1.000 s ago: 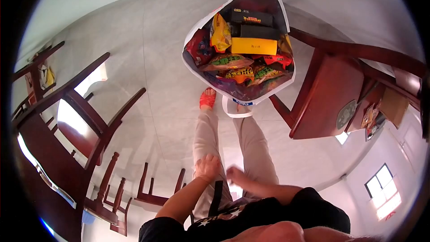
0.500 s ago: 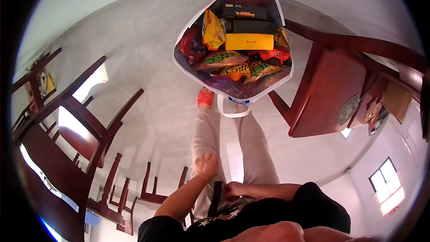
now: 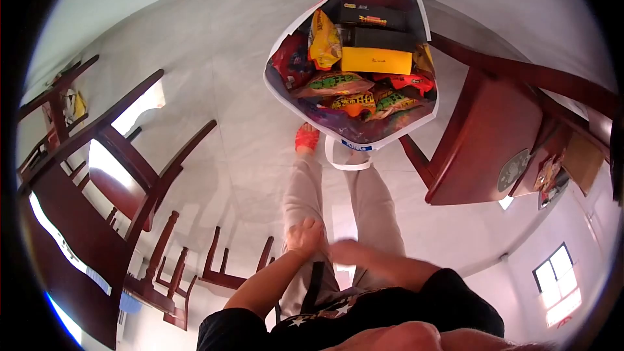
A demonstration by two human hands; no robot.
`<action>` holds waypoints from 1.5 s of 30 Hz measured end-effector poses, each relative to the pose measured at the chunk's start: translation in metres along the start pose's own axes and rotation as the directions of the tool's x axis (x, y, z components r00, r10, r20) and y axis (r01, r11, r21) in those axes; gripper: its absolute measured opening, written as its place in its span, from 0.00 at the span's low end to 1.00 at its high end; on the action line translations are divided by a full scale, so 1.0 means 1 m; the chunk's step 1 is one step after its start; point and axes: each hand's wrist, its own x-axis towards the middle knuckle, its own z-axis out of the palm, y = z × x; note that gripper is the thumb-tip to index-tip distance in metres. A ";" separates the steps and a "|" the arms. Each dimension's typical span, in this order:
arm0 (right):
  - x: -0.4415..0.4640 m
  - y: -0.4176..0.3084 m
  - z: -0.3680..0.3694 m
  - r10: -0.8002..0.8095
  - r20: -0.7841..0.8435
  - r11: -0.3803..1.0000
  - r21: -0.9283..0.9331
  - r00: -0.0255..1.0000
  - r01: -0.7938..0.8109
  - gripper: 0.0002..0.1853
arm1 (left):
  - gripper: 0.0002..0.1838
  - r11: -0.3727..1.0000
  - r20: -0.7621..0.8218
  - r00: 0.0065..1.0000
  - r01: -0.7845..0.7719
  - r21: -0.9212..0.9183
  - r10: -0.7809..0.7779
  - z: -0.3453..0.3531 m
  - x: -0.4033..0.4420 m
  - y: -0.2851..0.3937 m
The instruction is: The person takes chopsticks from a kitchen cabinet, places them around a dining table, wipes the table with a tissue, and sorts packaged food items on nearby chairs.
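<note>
My left hand [image 3: 305, 236] rests on the thigh of my light trousers [image 3: 303, 195], its fingers curled; what lies under them, if anything, is hidden. My right hand [image 3: 348, 252] is raised between my legs, beside my left hand, and its fingers are smeared by motion. Beyond my feet stands a white shopping bag [image 3: 275, 88] with its mouth wide. Inside it lie a yellow box [image 3: 376, 61], black boxes [image 3: 374, 17], a yellow snack bag [image 3: 324, 40] and several colourful packets [image 3: 333, 83]. A white handle [image 3: 350, 166] hangs over its near rim.
A dark red wooden chair [image 3: 484, 136] stands right of the bag. Several more wooden chairs [image 3: 120, 201] are on the left. A red shoe [image 3: 306, 138] on my left foot is close to the bag, on the pale floor [image 3: 240, 91]. A window [image 3: 556, 276] is at the right.
My right hand has lifted from my lap and moved up, away from my body. My left hand stays on my thigh. The whole view has shifted slightly, with the bag now further right.
</note>
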 end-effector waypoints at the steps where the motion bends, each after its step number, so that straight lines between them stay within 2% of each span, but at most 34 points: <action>1: -0.006 -0.018 -0.052 -0.009 -0.300 0.988 0.147 0.954 0.055 0.10 | 0.04 1.000 -0.018 1.000 -0.002 -0.032 0.001 -0.001 -0.002 0.000; 2: -0.007 -0.019 -0.092 -0.078 -0.505 0.936 0.260 0.860 0.238 0.09 | 0.04 0.999 -0.014 1.000 0.001 -0.034 -0.002 0.001 -0.005 -0.001; 3: -0.010 -0.029 -0.143 0.005 -0.645 0.941 0.263 0.764 0.215 0.06 | 0.03 1.000 -0.004 1.000 0.004 -0.013 -0.004 0.005 -0.004 -0.002; 4: -0.009 -0.035 -0.191 -0.020 -0.808 0.977 0.109 0.588 0.183 0.06 | 0.02 1.000 0.004 1.000 0.005 0.006 -0.005 0.009 -0.002 -0.003; 5: 0.006 -0.029 -0.233 -0.153 -0.935 0.977 -0.095 0.319 0.190 0.06 | 0.02 1.000 0.002 1.000 0.005 0.001 -0.005 0.006 -0.002 0.000; 6: 0.011 -0.039 -0.277 -0.028 -0.957 0.997 -0.006 0.289 0.075 0.08 | 0.02 1.000 0.010 1.000 0.018 0.025 -0.018 0.000 -0.001 0.003; 7: 0.026 -0.035 -0.309 -0.172 -0.975 0.981 -0.182 0.140 -0.065 0.12 | 0.03 0.998 0.015 0.999 0.034 0.053 -0.034 -0.003 0.000 0.003; 9: 0.044 -0.041 -0.360 -0.120 -0.957 0.928 -0.203 0.266 -0.312 0.21 | 0.03 0.999 0.009 0.999 0.032 0.016 -0.032 0.000 -0.001 -0.001; 10: 0.061 -0.032 -0.376 -0.130 -0.962 0.890 -0.219 0.239 -0.399 0.18 | 0.03 0.999 0.010 1.000 0.019 -0.027 -0.019 0.002 -0.002 -0.002; 11: 0.079 -0.018 -0.386 -0.135 -0.959 0.889 -0.228 0.247 -0.398 0.18 | 0.03 0.999 0.008 1.000 0.027 -0.034 -0.027 0.003 -0.002 -0.002; 13: 0.100 0.003 -0.399 -0.064 -0.966 0.807 -0.198 0.252 -0.556 0.14 | 0.03 0.999 0.003 0.999 0.047 -0.016 -0.047 0.003 0.000 -0.004; 14: 0.100 0.009 -0.399 -0.068 -0.963 0.806 -0.208 0.262 -0.555 0.14 | 0.03 0.998 0.002 0.998 0.057 -0.023 -0.056 0.002 -0.001 -0.004; 16: 0.086 0.015 -0.401 0.091 -0.929 0.847 -0.117 0.358 -0.519 0.14 | 0.03 0.998 -0.038 0.999 0.019 -0.052 -0.021 -0.002 0.000 -0.005; 17: 0.078 0.022 -0.403 0.088 -0.927 0.846 -0.123 0.363 -0.520 0.14 | 0.03 0.998 -0.038 0.999 0.024 -0.056 -0.026 -0.005 0.001 -0.005; 19: 0.061 0.040 -0.408 0.240 -0.951 0.924 0.162 0.194 -0.346 0.16 | 0.04 0.999 -0.107 0.994 -0.006 -0.046 0.001 -0.008 0.004 -0.004; 20: 0.061 0.052 -0.410 0.239 -0.951 0.923 0.161 0.196 -0.349 0.16 | 0.04 0.999 -0.108 0.994 -0.005 -0.050 0.000 -0.006 0.004 -0.004; 21: 0.062 0.059 -0.413 0.409 -0.893 0.909 0.380 0.188 -0.172 0.16 | 0.04 0.999 -0.103 0.995 -0.004 -0.044 -0.001 -0.005 0.003 -0.005; 22: 0.065 0.064 -0.414 0.561 -0.800 0.817 0.576 0.213 0.013 0.16 | 0.04 0.999 -0.098 0.995 -0.004 -0.035 0.000 -0.004 0.003 -0.006; 23: 0.068 0.071 -0.413 0.564 -0.798 0.815 0.580 0.212 0.016 0.16 | 0.04 1.000 -0.095 0.995 -0.005 -0.031 0.002 -0.003 0.003 -0.006; 25: 0.060 0.051 -0.408 0.670 -0.693 0.662 0.720 0.267 0.208 0.16 | 0.03 0.999 -0.132 0.991 -0.006 -0.045 0.000 -0.004 0.003 -0.006; 26: 0.069 0.062 -0.406 0.674 -0.690 0.658 0.723 0.264 0.212 0.16 | 0.03 0.999 -0.128 0.992 -0.012 -0.041 0.006 -0.004 0.003 -0.006; 27: 0.084 0.081 -0.403 0.535 -0.828 0.824 0.556 0.170 0.112 0.15 | 0.03 0.999 -0.110 0.994 -0.011 -0.030 0.007 -0.004 0.004 -0.006; 28: 0.074 0.065 -0.396 0.366 -0.922 0.930 0.367 0.129 -0.014 0.14 | 0.03 1.000 -0.091 0.996 -0.013 -0.021 0.011 -0.004 0.004 -0.006; 29: 0.065 0.048 -0.389 0.183 -0.980 0.973 0.168 0.083 -0.159 0.13 | 0.03 0.999 -0.085 0.996 -0.027 -0.021 0.025 -0.004 0.003 -0.006; 30: 0.061 0.031 -0.384 0.170 -0.975 0.968 0.138 0.142 -0.211 0.11 | 0.03 1.000 -0.088 0.996 -0.012 0.007 0.013 -0.004 0.004 -0.006; 32: 0.055 0.002 -0.359 -0.051 -0.993 0.999 -0.050 0.108 0.008 0.08 | 0.03 1.000 -0.080 0.997 -0.019 0.024 0.021 -0.006 0.005 -0.003; 34: 0.041 -0.028 -0.323 -0.259 -0.961 0.937 -0.226 0.095 0.266 0.04 | 0.03 1.000 -0.038 0.999 0.007 0.024 -0.006 -0.014 0.009 0.001; 35: 0.034 -0.039 -0.298 -0.221 -0.958 0.900 -0.128 0.181 0.417 0.04 | 0.03 1.000 -0.035 0.999 -0.005 0.025 0.006 -0.011 0.009 0.001; 36: 0.021 -0.044 -0.272 -0.197 -0.911 0.913 -0.036 0.362 0.407 0.05 | 0.03 1.000 -0.032 0.999 -0.003 0.027 0.004 -0.006 0.007 -0.001; 37: 0.015 -0.049 -0.239 -0.188 -0.908 0.888 0.005 0.374 0.461 0.07 | 0.03 1.000 -0.029 1.000 0.000 0.030 0.001 -0.004 0.006 -0.002; 39: -0.014 -0.048 -0.185 -0.200 -0.830 0.895 0.062 0.521 0.443 0.08 | 0.03 1.000 -0.022 1.000 -0.012 0.017 0.013 -0.007 0.008 -0.001; 41: -0.041 -0.028 -0.137 -0.136 -0.723 0.946 0.108 0.677 0.306 0.09 | 0.04 1.000 -0.020 1.000 -0.022 0.006 0.023 -0.007 0.009 -0.001; 44: -0.089 0.000 -0.080 -0.080 -0.784 0.981 0.048 0.616 0.189 0.06 | 0.04 0.999 -0.001 1.000 -0.017 0.038 0.017 -0.003 0.009 0.000; 45: -0.101 0.009 -0.065 -0.143 -0.775 0.989 -0.088 0.616 0.119 0.06 | 0.03 0.999 -0.010 1.000 -0.026 0.032 0.026 -0.004 0.010 0.000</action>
